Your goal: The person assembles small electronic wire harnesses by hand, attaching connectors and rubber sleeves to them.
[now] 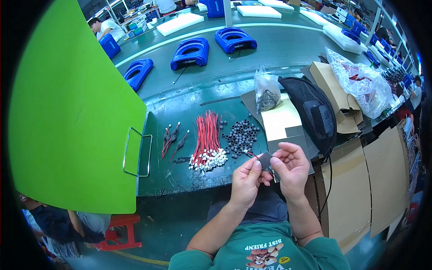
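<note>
My left hand [246, 180] and my right hand [293, 171] meet over the near edge of the green table. Between them they pinch a small dark grey flat piece [265, 160], thumbs on top. A short red and black wire with a white connector [250, 153] sticks out from it toward the left; how it joins the piece is hidden by the fingers. Just beyond my hands lies a pile of small black ring-shaped parts [242, 136]. Left of that, a bundle of red wires [207, 132] with white connectors is spread out.
Several wires with black lumps [173, 137] lie further left, near a metal handle [150, 155] and a tall green panel [76, 108]. On the right are a black mesh bag [312, 110], a clear plastic bag [268, 90] and cardboard [348, 184]. Blue housings [190, 53] stand on the conveyor beyond.
</note>
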The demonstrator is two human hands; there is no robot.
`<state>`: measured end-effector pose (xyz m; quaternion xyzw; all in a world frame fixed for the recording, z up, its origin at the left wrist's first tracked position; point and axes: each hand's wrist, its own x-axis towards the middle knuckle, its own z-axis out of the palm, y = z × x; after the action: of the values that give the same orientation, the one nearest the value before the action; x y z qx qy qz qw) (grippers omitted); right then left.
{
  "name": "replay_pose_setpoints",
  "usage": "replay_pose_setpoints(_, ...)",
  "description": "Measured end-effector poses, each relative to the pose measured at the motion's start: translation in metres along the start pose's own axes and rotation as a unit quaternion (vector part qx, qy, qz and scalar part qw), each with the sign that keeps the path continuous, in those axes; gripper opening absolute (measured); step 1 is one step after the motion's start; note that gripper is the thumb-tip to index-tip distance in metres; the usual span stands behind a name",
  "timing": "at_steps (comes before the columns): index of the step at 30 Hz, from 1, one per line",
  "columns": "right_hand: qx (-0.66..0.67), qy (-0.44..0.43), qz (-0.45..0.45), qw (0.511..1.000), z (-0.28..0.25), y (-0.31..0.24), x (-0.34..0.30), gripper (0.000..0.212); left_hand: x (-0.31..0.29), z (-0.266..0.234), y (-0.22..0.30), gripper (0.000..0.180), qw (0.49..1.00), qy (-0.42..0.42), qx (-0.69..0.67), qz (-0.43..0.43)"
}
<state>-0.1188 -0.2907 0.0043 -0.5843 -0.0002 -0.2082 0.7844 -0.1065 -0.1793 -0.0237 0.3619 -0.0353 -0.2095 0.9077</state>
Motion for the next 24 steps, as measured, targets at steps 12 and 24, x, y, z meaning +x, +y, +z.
replay_pose_setpoints(12, -0.010, 0.004, 0.014, 1.000, 0.002, 0.002, -0.004, 0.033, 0.001, -0.012, -0.006, 0.023, 0.996, 0.044, -0.011, 0.079)
replay_pose_setpoints(24, -0.006, -0.032, 0.035, 0.999, 0.002, 0.004, -0.009, 0.029, 0.004, 0.001, -0.003, 0.022, 0.990, 0.096, 0.008, 0.101)
